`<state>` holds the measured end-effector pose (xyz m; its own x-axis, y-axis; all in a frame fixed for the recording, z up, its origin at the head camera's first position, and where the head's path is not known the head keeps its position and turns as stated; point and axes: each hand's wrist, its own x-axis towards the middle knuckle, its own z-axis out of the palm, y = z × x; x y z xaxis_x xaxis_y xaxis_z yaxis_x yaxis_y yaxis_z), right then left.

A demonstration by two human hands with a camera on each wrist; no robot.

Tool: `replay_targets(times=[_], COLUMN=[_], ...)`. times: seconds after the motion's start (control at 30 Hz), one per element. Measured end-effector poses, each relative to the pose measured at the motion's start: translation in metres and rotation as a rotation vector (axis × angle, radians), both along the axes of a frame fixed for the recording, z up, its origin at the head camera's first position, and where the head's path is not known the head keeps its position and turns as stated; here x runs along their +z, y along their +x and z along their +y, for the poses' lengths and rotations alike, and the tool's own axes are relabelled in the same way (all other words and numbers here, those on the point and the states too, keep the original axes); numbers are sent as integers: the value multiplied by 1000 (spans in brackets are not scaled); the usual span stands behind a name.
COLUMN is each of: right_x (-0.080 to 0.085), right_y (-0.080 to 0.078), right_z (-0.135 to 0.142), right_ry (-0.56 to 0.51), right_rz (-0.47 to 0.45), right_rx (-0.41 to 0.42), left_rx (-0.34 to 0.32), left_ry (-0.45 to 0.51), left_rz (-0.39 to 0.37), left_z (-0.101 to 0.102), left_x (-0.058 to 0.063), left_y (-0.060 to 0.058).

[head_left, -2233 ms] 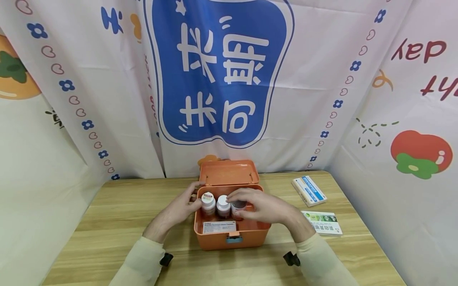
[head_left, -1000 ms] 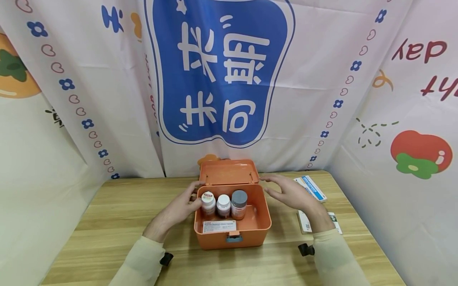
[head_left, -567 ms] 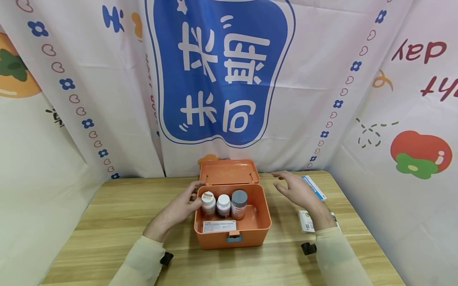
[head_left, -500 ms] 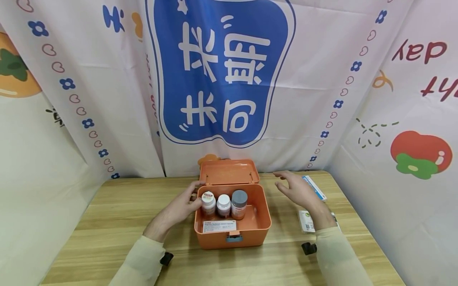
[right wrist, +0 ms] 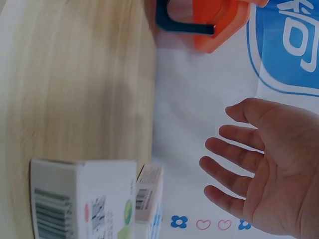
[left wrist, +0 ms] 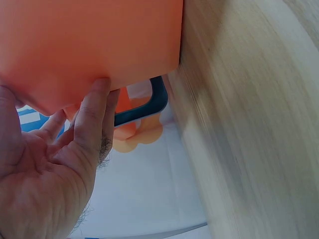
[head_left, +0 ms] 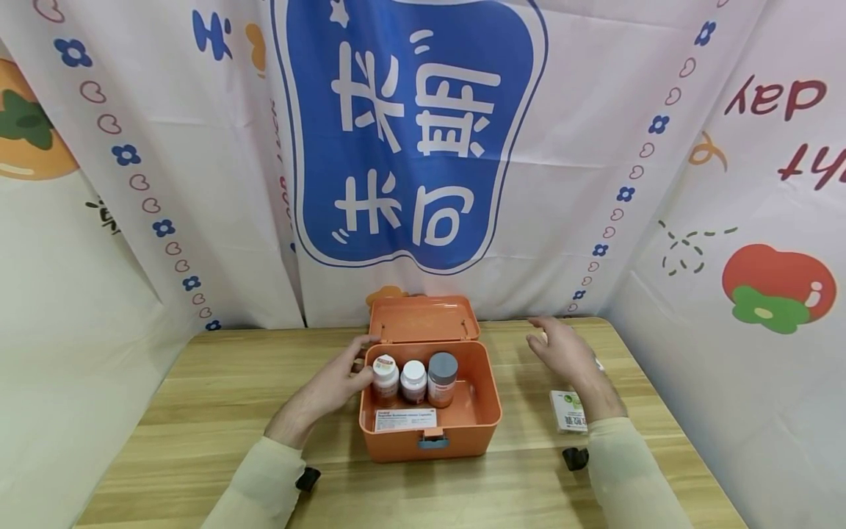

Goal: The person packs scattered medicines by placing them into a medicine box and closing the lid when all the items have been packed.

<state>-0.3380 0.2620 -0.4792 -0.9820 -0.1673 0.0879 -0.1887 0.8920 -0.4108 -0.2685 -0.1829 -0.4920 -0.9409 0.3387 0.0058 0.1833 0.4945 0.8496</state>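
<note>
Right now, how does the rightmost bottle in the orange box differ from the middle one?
Cap: the rightmost bottle has a gray one, the middle bottle a white one.
Size: the rightmost bottle looks larger than the middle bottle.
Both stand upright in the orange box.

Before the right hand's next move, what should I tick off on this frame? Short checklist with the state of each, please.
1. Lid of the orange box open: ok, tipped back.
2. Three bottles upright inside: ok, side by side, caps on.
3. Left hand at the box: ok, fingers touch its left side.
4. Right hand free: ok, it holds nothing.
5. Far carton in full head view: not ok, the right hand hides most of it.
6. Room for the near carton: cannot tell; bare floor shows at the box's right, but fit is unproven.
</note>
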Motion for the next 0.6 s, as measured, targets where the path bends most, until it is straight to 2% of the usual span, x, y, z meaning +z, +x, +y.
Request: replay_targets(times=[0.3, 0.6], right_x=[-11, -17], right_y=[-4, -8], right_z=[15, 30], right_ry=[24, 36], right_rz=[-32, -78], right_rx=[-75, -102], left_rx=[-1, 0], left_ry=[5, 11], left_rz=[1, -7], left_z=[-1, 0], left_x=[-1, 0], left_y=[0, 0])
